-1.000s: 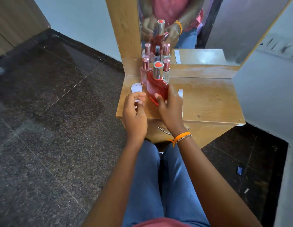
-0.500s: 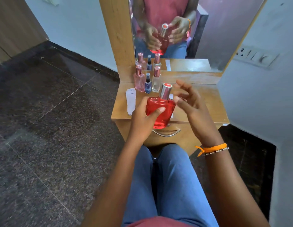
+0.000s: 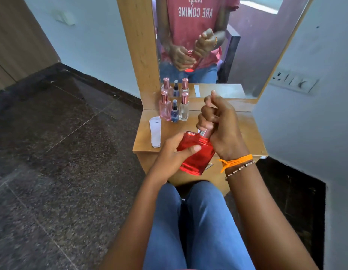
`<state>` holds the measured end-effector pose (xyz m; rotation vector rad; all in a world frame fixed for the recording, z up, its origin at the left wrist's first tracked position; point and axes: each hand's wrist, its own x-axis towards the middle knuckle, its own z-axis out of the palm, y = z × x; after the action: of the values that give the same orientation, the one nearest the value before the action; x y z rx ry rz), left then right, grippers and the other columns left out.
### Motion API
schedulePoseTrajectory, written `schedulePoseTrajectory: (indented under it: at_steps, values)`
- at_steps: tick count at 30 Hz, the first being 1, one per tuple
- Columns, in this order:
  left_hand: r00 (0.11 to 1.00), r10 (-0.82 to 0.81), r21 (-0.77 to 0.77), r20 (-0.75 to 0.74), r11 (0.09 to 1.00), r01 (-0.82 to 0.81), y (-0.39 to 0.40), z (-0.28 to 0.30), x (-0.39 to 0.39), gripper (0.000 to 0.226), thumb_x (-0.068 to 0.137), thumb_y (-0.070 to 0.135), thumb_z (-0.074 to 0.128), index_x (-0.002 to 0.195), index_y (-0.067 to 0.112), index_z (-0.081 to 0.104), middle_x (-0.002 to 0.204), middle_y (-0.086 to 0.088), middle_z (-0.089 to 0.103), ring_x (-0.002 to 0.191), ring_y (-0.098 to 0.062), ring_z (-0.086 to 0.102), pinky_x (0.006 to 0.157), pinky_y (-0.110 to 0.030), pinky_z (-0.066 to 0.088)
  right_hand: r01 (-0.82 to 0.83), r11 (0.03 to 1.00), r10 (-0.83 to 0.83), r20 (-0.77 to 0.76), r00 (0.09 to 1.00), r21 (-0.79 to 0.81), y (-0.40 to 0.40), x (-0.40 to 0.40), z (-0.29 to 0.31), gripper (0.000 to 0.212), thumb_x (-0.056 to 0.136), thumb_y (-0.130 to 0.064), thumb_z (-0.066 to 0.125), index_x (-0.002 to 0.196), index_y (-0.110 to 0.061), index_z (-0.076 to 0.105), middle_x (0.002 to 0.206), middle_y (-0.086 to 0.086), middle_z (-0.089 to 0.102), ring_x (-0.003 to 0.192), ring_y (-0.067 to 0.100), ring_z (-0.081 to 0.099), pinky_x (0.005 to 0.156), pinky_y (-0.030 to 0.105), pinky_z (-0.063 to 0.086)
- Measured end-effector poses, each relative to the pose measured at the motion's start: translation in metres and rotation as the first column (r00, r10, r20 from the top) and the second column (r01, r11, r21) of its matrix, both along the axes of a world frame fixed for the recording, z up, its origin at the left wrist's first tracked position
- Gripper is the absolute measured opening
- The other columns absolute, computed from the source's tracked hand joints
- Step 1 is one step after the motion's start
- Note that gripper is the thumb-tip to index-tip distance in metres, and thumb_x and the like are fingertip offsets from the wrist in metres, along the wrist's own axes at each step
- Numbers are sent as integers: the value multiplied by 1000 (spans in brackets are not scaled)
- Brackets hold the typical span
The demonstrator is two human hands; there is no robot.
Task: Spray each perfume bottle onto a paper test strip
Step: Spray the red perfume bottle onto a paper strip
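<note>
1. Glass, by the look of it: the red perfume bottle (image 3: 195,152) is thick-walled, rigid and probably heavy for its size. Smooth faces, likely slippery, and it would break if dropped on the stone floor (image 3: 62,152).
2. Head view, bottle: held in the air over the near edge of the wooden surface (image 3: 247,129), above the lap, tilted to the right.
3. Left hand (image 3: 173,156): grip wrapped round the bottle body, thumb flat across the front face. Broad faces look the safest hold.
4. Right hand (image 3: 220,123): fingers curled round the silver cap (image 3: 205,132), apparently to pull it off.
5. Surface: paper test strips (image 3: 155,132) stacked at the left; pink bottle (image 3: 165,107), small blue bottle (image 3: 175,112) and clear bottle (image 3: 184,108) standing in a row at the mirror (image 3: 218,45).
6. Room: pale walls, switch plate (image 3: 292,81) to the right.
</note>
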<state>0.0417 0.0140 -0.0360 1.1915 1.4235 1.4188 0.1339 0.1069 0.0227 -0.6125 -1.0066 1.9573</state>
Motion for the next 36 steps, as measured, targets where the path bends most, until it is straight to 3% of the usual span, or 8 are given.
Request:
schedulePoseTrajectory:
  at_steps: [9,15,19,23,27,30,33,36]
  values:
    - [952,-206,-122,226,964,238,-4,-5,5,13,85,12,62,96,19,64,79,9,71,78,-3,65,71,-16,51,-390,921,379,-223,898,-6,13,27,-24,31,93,-31,35,68,-21,50,43,-7,13,28,1,27,41,20,18]
    - [914,-240,-193,328,930,314,-6,-11,11,18,82,21,60,100,18,65,88,4,71,84,-8,66,74,-20,53,-434,901,397,-399,826,-1,15,33,-45,24,93,-32,39,78,-18,50,42,-7,21,30,5,20,36,15,29]
    - [1000,17,-164,-25,986,-21,1,-12,23,25,83,24,66,107,16,63,99,-4,70,93,-16,66,83,-30,53,-131,991,130,-76,989,-4,21,37,-42,16,97,-22,40,85,-15,50,49,-8,39,43,6,40,49,18,39]
    - [922,168,-105,-350,971,-217,6,-7,33,33,80,30,68,111,22,60,100,3,69,94,-13,63,82,-30,50,82,997,-81,119,990,2,10,32,-35,11,95,-14,48,84,-14,49,53,-5,38,49,9,39,52,21,42]
    - [976,0,-169,-216,985,-38,5,-7,29,34,76,33,69,107,21,64,99,1,71,95,-15,66,88,-36,52,9,995,-12,-28,1000,-102,14,35,-27,25,98,-24,40,75,-16,47,37,-8,25,30,4,24,33,17,25]
    - [991,-116,-212,-71,972,98,1,-11,24,30,80,30,68,106,16,64,102,-5,71,98,-19,67,91,-37,52,-65,994,48,-194,980,-84,32,49,-25,27,99,-26,33,79,-15,48,36,-8,30,31,3,28,35,16,29]
    - [999,-25,-197,28,980,30,0,-13,26,30,84,19,67,112,12,62,107,-8,70,101,-20,66,91,-34,52,137,990,-137,-33,990,28,49,58,-35,11,85,-7,44,83,-16,49,53,-5,40,49,9,39,50,20,36]
    - [996,75,-173,38,983,-67,3,-14,26,33,82,13,68,114,13,60,110,-7,68,103,-19,64,91,-34,51,199,918,-312,317,895,342,57,62,-58,29,73,6,42,82,-22,43,77,-3,48,65,11,43,58,23,37]
